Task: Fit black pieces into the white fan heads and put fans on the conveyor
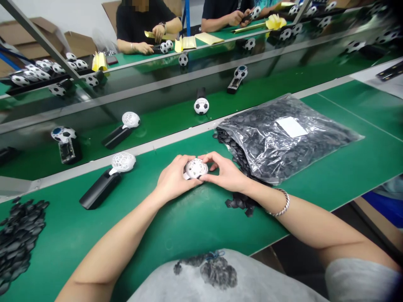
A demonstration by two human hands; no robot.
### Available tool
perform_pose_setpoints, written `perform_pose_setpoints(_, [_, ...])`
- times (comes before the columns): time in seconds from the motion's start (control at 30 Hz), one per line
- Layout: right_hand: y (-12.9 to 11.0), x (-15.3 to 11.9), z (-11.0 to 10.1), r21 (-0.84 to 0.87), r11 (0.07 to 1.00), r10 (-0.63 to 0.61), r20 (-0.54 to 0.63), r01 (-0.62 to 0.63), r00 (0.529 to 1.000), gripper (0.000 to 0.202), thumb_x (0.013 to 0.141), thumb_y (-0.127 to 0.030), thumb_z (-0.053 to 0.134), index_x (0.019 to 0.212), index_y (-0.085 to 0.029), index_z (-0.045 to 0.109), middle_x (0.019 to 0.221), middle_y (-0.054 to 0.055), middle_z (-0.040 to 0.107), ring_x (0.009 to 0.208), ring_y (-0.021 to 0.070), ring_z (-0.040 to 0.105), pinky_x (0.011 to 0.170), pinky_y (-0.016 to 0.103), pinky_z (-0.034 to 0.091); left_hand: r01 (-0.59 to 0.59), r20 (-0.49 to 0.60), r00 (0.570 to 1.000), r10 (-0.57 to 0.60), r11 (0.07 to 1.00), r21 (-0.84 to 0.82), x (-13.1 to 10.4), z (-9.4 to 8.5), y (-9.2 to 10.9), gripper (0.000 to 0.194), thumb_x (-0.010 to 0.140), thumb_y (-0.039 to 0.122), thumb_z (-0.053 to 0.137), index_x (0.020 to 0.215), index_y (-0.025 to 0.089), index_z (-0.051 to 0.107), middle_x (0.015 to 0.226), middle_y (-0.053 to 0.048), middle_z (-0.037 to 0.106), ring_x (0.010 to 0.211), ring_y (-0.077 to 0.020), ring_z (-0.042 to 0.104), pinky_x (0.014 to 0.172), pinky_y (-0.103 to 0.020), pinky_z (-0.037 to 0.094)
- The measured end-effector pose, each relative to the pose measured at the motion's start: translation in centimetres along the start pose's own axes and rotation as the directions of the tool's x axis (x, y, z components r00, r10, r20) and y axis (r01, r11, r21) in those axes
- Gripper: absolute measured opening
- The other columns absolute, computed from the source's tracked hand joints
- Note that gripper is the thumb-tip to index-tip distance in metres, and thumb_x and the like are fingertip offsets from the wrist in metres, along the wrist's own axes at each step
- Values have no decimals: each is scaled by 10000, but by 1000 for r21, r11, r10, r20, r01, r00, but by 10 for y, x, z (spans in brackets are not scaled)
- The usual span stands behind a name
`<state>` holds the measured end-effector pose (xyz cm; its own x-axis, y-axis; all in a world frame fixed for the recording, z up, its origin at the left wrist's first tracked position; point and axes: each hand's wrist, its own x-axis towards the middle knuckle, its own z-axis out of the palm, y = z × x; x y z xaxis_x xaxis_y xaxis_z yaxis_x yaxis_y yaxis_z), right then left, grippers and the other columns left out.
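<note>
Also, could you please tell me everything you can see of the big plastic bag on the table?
The clear plastic bag looks thin, wrinkled and glossy, with a blank-looking white label on top. It lies flat on the green table, right of the hands, its far edge by the metal rail. It is packed with small, flat black pieces, some spilling from its open left end. The right forearm passes close to its near corner; I can't tell whether they touch.

Grey short sleeve point(362, 279), pale grey top point(157, 279), twisted silver bracelet point(285, 203).
</note>
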<state>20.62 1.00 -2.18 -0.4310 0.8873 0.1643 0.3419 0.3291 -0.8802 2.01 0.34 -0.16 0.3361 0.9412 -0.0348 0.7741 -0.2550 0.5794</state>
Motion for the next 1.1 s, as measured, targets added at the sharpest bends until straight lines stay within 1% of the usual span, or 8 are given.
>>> perform_pose_setpoints(0.13, [-4,1,-4,-53,998,20,-10,-21,1000,355,692,-238,695,974,-195,484,1086,55,592,904,177,573,676,283,473,-26,2,1000,26,998,48,-1,-1,3,519,674,454,648,1129,265,483,1020,-7,544,865,-208,574,662,-302,468])
perform_pose_setpoints(0.23, [-3,3,-23,-115,993,19,79,-10,997,324,704,-270,696,969,-192,527,1017,42,604,906,178,572,701,278,464,-58,18,998,57,995,76,-2,-3,5,544,682,434,642,1166,258,467,1065,-20,547,901,-215,571,695,-312,463])
perform_pose_setpoints(0.37, [4,0,-52,-420,907,129,203,-33,971,220,651,-260,743,817,-191,615,860,35,595,742,171,574,637,276,447,-153,61,988,145,973,172,-2,-7,3,552,712,250,573,1246,267,432,1192,-34,545,1047,-247,531,831,-372,413])
perform_pose_setpoints(0.47, [9,-3,-57,-522,851,196,224,-52,955,132,654,-162,720,741,-191,625,762,20,596,639,147,565,569,251,423,-209,59,978,201,951,226,0,-9,0,611,694,97,465,1272,290,419,1249,-11,544,1111,-241,501,879,-401,363])
perform_pose_setpoints(0.6, [5,-3,-50,-438,898,162,264,-31,951,118,703,-79,630,683,-188,590,662,-11,607,608,129,569,558,229,411,-268,82,963,256,937,223,4,-12,-5,638,679,54,424,1275,281,431,1291,0,522,1098,-225,497,935,-415,323])
perform_pose_setpoints(0.7, [-2,-3,-46,-274,962,84,265,-8,961,102,762,-116,580,818,-201,590,669,-27,603,612,119,571,566,223,423,-323,104,946,307,922,216,5,-13,-9,653,677,32,408,1277,288,430,1302,21,513,1091,-208,484,1012,-448,251])
perform_pose_setpoints(0.9, [-1,-4,-37,23,998,60,159,-65,985,103,785,-206,593,882,-173,606,726,-6,629,654,122,599,633,247,483,-325,90,946,312,916,234,8,-13,-15,658,704,16,382,1289,315,415,1316,41,497,1126,-205,443,1057,-513,158])
perform_pose_setpoints(1.1, [-2,-3,-27,-119,967,-217,83,226,973,96,818,-205,588,845,-212,680,846,29,635,806,144,596,761,289,481,-285,95,958,269,920,268,6,-13,-13,666,703,40,406,1313,308,388,1330,24,480,1191,-231,393,1065,-542,126])
